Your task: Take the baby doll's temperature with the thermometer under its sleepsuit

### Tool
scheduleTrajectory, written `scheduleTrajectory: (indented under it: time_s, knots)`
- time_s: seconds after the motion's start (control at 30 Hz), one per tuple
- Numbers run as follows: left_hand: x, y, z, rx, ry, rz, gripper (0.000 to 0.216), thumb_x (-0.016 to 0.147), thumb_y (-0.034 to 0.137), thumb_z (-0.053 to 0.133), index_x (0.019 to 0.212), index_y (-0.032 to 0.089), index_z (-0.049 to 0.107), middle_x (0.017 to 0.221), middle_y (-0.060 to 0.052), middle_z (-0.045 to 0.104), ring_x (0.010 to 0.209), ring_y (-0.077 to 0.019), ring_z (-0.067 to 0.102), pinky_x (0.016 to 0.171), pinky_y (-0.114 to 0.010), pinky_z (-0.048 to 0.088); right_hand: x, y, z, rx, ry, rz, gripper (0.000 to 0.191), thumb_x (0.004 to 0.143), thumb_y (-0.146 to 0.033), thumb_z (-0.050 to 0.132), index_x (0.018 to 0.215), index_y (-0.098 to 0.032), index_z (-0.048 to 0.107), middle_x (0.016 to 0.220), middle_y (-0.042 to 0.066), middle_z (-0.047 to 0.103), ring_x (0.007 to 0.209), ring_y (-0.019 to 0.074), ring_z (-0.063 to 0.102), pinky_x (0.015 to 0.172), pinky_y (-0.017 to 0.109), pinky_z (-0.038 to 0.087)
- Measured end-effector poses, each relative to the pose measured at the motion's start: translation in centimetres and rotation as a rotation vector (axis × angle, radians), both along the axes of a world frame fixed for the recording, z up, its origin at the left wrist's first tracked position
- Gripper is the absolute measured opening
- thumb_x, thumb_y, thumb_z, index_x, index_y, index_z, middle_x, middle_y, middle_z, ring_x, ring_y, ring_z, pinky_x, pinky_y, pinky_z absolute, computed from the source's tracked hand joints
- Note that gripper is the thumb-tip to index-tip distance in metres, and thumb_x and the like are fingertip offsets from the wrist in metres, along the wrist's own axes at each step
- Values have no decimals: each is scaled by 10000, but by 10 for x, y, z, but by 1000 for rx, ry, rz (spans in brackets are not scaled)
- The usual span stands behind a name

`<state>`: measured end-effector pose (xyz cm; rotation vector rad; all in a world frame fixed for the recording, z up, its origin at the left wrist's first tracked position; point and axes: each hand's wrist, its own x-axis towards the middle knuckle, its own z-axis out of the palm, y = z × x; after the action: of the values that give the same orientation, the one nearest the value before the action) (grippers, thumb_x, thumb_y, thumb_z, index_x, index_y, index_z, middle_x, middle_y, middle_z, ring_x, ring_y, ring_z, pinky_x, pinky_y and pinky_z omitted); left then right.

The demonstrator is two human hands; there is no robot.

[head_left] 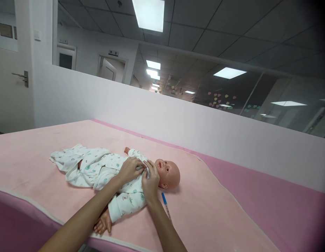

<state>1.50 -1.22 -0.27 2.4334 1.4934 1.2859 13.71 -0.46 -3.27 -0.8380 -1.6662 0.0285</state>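
A baby doll (pixel 169 175) lies on its back, its bald head to the right and its legs to the left. It wears a white onesie (pixel 113 161) printed with small green and grey figures. At the neckline, my left hand (pixel 131 169) pinches the cloth with bent fingers. Close beside it, my right hand (pixel 151 180) grips the collar just below the doll's chin. The bit of cloth between my fingertips is mostly hidden. Next to my right wrist lies a thin thermometer (pixel 164 198) with a blue end, partly covered by my forearm.
The doll rests on a pale pink padded mat (pixel 217 217) with a white-piped edge, over a darker pink surface (pixel 246 176). A white half-wall (pixel 178 120) with glass above runs behind it. A door (pixel 12 87) stands at the far left.
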Motion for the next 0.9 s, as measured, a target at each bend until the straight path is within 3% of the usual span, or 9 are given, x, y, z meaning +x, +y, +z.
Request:
scheduleTrajectory:
  time_s: [0.5,0.9]
  knots:
    - [-1,-3,3,-53,-50,-38,225,749,192,493,840,235,695,818,-8,679,801,-186,547,769,-299,385,1,-3,4,-49,113,-29,377,712,-46,364,917,-190,646,1050,72,577,1016,189,522,870,346,442]
    - [1,-5,3,-57,-3,-3,91,744,237,495,755,200,577,715,-12,594,771,-195,513,714,-307,370,-1,-7,7,-42,156,-10,338,717,-43,366,856,-187,639,1025,76,567,982,185,528,815,327,468]
